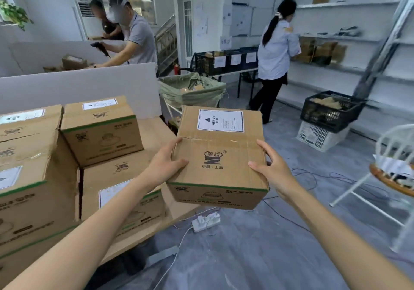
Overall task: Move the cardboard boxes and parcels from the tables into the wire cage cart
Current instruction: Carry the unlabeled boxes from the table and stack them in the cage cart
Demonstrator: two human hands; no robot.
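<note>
While the carried box (218, 157) hangs clear of the desk (156, 130) on its left, both hands clamp it from opposite sides. The left hand (167, 163) grips its left wall with the thumb laid on the lid. The right hand (272, 168) mirrors that on the right wall. The box sits squarely between them, straight ahead of the person, neither arm plainly nearer. Beneath it lie the grey floor (257, 256) and a white power strip (205, 221).

Its lid looks close to square, so no long axis is clear; the taped seam runs side to side, from hand to hand. It is plain brown corrugated cardboard, flat-walled and sharp-cornered, with a green stripe under the lid edge. A smooth white label (220, 120) marked HEAVY is on its far half. By that label, the squeeze probably needs to be firm.

Left of it, matching stacked boxes (100, 130) wait on the desk. Which way the cart lies I cannot tell: a sack-lined frame (192, 88) stands beyond the box and a white wire frame (394, 146) to its right.
</note>
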